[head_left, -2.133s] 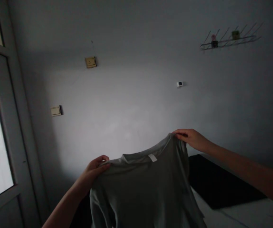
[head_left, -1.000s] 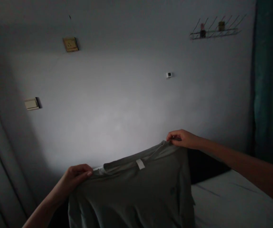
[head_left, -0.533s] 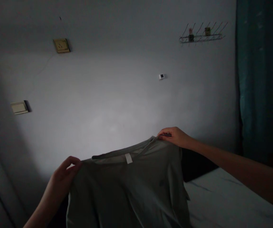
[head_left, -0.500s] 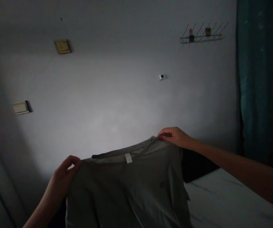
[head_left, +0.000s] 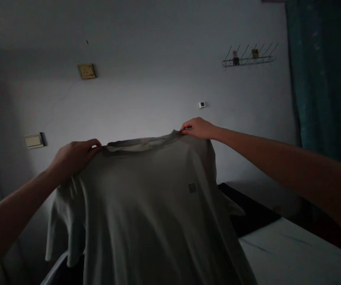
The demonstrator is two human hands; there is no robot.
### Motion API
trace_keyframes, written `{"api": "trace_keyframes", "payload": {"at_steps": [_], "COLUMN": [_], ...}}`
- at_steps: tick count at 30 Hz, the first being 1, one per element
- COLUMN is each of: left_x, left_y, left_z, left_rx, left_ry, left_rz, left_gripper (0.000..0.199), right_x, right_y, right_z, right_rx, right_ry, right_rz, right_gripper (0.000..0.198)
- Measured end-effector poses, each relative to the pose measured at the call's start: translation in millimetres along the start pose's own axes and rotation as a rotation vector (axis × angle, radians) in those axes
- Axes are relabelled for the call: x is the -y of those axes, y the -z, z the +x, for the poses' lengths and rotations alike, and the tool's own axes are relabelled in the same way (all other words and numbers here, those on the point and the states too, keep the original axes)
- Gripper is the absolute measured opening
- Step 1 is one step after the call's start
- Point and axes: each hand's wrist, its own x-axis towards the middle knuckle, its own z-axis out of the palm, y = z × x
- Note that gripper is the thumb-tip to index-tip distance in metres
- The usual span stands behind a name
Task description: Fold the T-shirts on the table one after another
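A grey-green T-shirt (head_left: 146,190) hangs stretched between my two hands, its neckline upward and a small dark square emblem on the chest. My left hand (head_left: 78,155) pinches the shirt at the shoulder on the left of the collar. At the opposite shoulder, close to the neckline, my right hand (head_left: 198,128) is closed on the cloth. Both short sleeves dangle outside the hands. The hem runs out of view at the bottom.
Behind the shirt stands a pale wall with a socket (head_left: 86,71), a switch (head_left: 34,141), a small white device (head_left: 202,105) and a hook rack (head_left: 247,60). A teal curtain (head_left: 321,79) hangs at right. Below it lies a white surface (head_left: 295,245) with a dark part behind.
Both hands have risen with the shirt, lifting it higher. More of its front, the emblem and the sleeves now show, while the white neck label has gone out of sight. The view has shifted slightly.
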Motion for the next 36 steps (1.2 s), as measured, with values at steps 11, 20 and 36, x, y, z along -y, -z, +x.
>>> {"api": "trace_keyframes", "payload": {"at_steps": [11, 20, 36], "left_x": [15.3, -5.1, 9.9], "left_y": [67.5, 86.5, 142.7], "left_z": [48.8, 45.1, 42.2], "left_rx": [-0.167, -0.123, 0.0], "left_ry": [0.054, 0.184, 0.29], "left_rz": [0.188, 0.203, -0.265], "left_gripper": [0.051, 0.065, 0.091], "right_x": [-16.0, 4.2, 3.3], "right_y": [62.6, 95.6, 147.9], "right_z": [66.0, 61.7, 21.3], "right_rx": [-0.299, -0.181, -0.036], "right_ry": [0.057, 0.047, -0.12], "right_rz": [-0.101, -0.205, 0.155], "right_gripper": [0.034, 0.037, 0.034]}}
